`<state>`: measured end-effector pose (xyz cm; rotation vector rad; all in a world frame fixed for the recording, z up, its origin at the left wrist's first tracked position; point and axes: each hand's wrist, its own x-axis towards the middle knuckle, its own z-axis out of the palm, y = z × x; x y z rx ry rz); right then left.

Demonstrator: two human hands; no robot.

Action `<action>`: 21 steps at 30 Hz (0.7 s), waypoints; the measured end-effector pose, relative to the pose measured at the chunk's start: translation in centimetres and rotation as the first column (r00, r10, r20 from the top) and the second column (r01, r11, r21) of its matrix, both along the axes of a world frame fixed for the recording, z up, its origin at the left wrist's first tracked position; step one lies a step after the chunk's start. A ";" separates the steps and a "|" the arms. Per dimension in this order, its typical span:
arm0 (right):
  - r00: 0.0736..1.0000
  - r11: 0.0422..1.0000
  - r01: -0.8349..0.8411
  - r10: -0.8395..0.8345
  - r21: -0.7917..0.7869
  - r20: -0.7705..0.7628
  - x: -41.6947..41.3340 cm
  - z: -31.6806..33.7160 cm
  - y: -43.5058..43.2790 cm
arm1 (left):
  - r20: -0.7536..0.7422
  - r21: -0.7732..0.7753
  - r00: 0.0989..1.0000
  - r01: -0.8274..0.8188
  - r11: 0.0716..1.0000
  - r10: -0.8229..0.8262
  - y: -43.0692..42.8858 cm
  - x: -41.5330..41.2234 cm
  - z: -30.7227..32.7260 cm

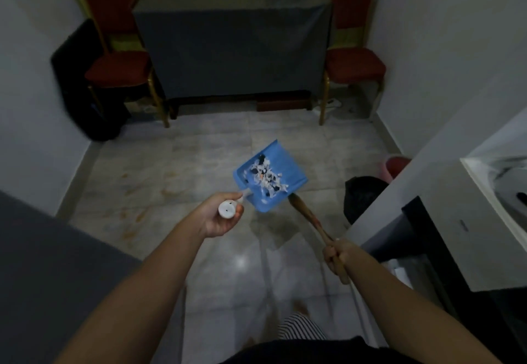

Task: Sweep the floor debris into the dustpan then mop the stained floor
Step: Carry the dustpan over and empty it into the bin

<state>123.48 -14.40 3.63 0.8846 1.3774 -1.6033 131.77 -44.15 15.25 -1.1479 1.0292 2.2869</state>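
The blue dustpan (271, 176), raised above the stained floor (159, 189), held white, black and orange debris (266, 176). Our left hand (221, 216) had its fingers wrapped round the white handle (227, 209); our right hand (338, 253) gripped the wooden broom handle (309, 218). A black-lined bin (362, 195) stood just to the right.

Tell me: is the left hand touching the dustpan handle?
Touching. The head view shows the left hand closed around the white dustpan handle, its end cap poking out above the fingers, with the blue dustpan lifted.
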 end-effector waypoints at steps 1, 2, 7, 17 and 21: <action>1.000 0.999 0.001 -0.002 0.032 0.019 -0.7 0.0 -0.3 | -0.007 -0.004 0.999 0.034 0.999 -0.034 -0.4 -1.8 0.0; 0.999 0.998 -0.008 0.005 0.056 0.048 -1.6 0.3 -0.6 | -0.013 -0.014 0.998 0.067 0.998 -0.067 -0.7 -3.6 0.0; 0.992 0.997 0.068 -0.073 0.046 0.106 -7.5 -0.2 -2.3 | -0.020 -0.083 0.968 0.249 0.965 -0.251 -0.9 -13.4 -0.7; 0.972 0.988 0.152 -0.155 0.029 0.176 -18.2 -1.6 -1.8 | 0.032 -0.144 0.840 0.540 0.829 -0.541 -0.5 -28.6 -1.7; 0.931 0.962 0.274 -0.267 0.010 0.249 -20.8 -2.4 -1.4 | 0.023 -0.157 0.740 0.667 0.729 -0.672 0.0 -32.7 -2.1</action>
